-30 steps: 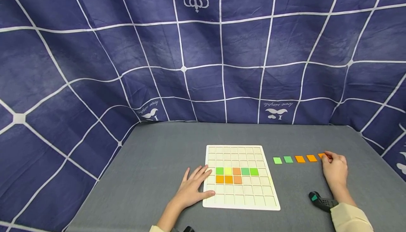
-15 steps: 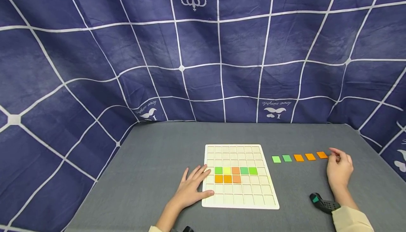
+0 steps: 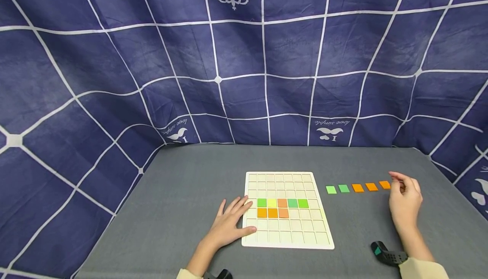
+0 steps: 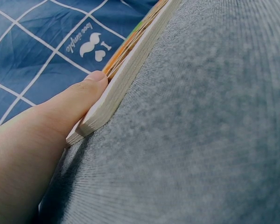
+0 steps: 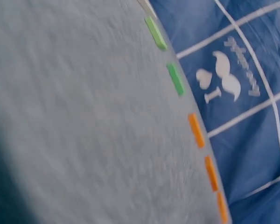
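Observation:
My left hand [image 3: 228, 224] lies with spread fingers over the left edge of a cream grid board [image 3: 282, 238]. In the left wrist view its thumb [image 4: 79, 100] rests against the board's edge [image 4: 113, 100]. Coloured square tiles fill part of two rows of cells, among them a yellow tile [image 3: 272, 203] and an orange tile [image 3: 262, 213]. My right hand [image 3: 406, 200] hovers beside the rightmost orange tile [image 3: 384, 184], fingers loosely bent, with nothing seen between them. The right wrist view does not show the hand's fingers.
Right of the board runs a line of loose tiles: a light green tile [image 3: 331, 190], a green tile [image 3: 344, 188] and orange tiles [image 3: 357, 188]. A grey cloth [image 3: 190, 185] covers the table. Behind hangs a blue curtain [image 3: 244, 96] with white lines.
My right hand has let go of the rightmost orange tile and drawn right, then shifted slightly back toward the row. The left hand stays on the board.

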Demonstrator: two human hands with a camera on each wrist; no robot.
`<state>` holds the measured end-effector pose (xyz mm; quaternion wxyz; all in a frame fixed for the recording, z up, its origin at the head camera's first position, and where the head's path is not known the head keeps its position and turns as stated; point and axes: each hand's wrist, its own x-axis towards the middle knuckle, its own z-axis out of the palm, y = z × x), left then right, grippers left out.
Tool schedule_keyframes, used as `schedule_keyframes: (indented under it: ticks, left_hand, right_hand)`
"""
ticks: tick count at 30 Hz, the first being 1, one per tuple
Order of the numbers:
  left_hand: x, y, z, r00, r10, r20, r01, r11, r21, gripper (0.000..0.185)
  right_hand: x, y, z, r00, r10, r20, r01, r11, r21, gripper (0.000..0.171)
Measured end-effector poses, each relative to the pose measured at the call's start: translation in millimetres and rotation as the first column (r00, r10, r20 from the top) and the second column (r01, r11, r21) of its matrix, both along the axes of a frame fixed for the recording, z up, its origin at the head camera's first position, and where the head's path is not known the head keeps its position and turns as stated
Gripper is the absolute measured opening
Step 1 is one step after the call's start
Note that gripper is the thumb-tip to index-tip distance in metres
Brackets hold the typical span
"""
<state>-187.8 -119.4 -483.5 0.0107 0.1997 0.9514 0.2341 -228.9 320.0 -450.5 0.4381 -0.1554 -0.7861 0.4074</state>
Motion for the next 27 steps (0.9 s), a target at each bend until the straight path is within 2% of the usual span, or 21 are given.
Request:
schedule_keyframes:
  ticks: [10,15,17,20,23,27]
  left_hand:
    - [2.0,0.4,-0.9,1.000,-0.005,-0.014,0.005,1.000,0.011,0.072]
    - [0.4,0.1,-1.6,1.000,-0.004,-0.016,0.004,1.000,0.008,0.073]
    - [0.0,-0.1,-1.6,1.000,-0.004,-0.021,0.004,1.000,0.006,0.073]
    - [-0.3,-0.3,-0.7,1.000,-0.003,-0.015,0.003,1.000,-0.001,0.073]
    - [-0.3,-0.8,0.0,1.000,-0.006,-0.014,0.006,1.000,-0.007,0.074]
    - [-0.1,-1.3,-0.4,1.000,-0.007,-0.023,0.007,1.000,-0.009,0.074]
  right_hand:
    - [7.7,-32.7,7.9,0.990,0.141,0.001,-0.141,0.986,0.089,0.020]
    - [10.3,-49.7,10.2,0.970,0.244,-0.005,-0.242,0.966,0.089,0.020]
    - [11.6,-57.4,10.9,0.961,0.277,0.010,-0.277,0.956,0.101,0.020]
    - [14.3,-70.8,12.2,0.949,0.306,0.079,-0.314,0.940,0.132,0.021]
    - [2.8,-73.7,-12.3,0.936,0.340,0.095,-0.352,0.915,0.195,0.022]
    - [4.3,-91.1,-17.6,0.902,0.398,0.169,-0.429,0.873,0.233,0.020]
